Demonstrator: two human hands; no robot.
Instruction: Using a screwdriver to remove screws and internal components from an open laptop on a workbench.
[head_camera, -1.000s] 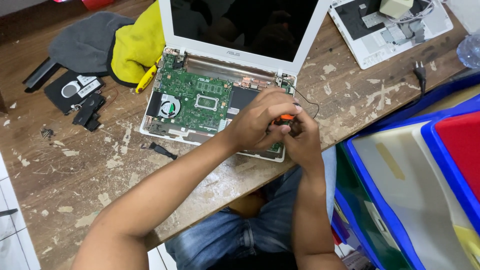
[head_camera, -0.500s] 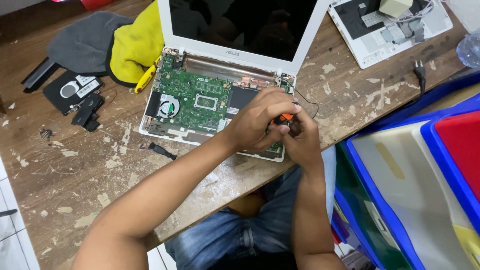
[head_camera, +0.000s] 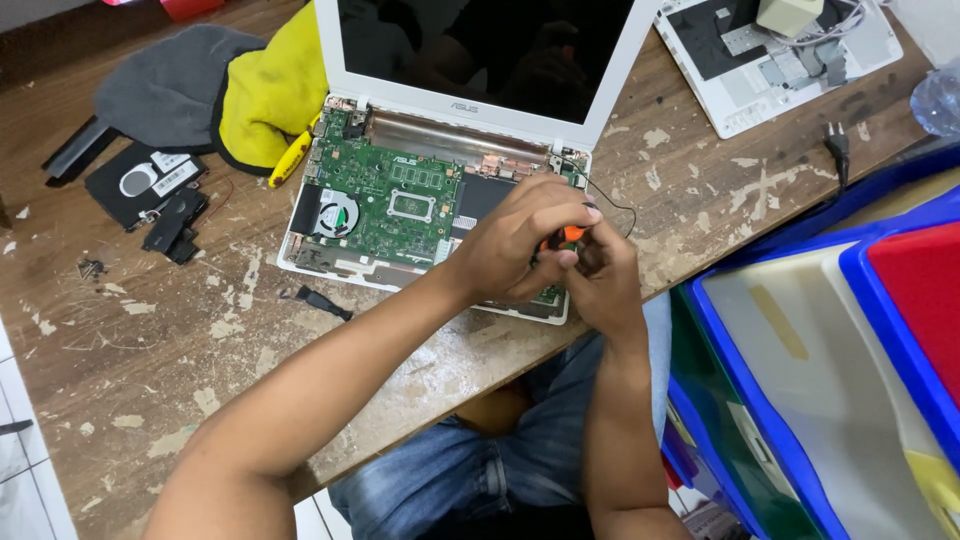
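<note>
Both hands closed on an orange-handled screwdriver (head_camera: 568, 237) over the near right corner of an opened white laptop (head_camera: 420, 200).

Nearest: left hand (head_camera: 520, 240) curled over the handle top, fingers clenched round it; right hand (head_camera: 598, 275) pinching lower down, tip hidden beneath. Looks like work on a screw at that corner of the base, beside the green motherboard (head_camera: 385, 195) and its round fan (head_camera: 337, 215). Needs a plumb, steady tip and firm downward pressure. Left of the base, a small black part (head_camera: 322, 302) on the scarred wooden table (head_camera: 150, 350). Farther: a bare hard drive (head_camera: 145, 180), grey and yellow cloths (head_camera: 215, 90), another white laptop shell (head_camera: 790, 50) at far right.
</note>
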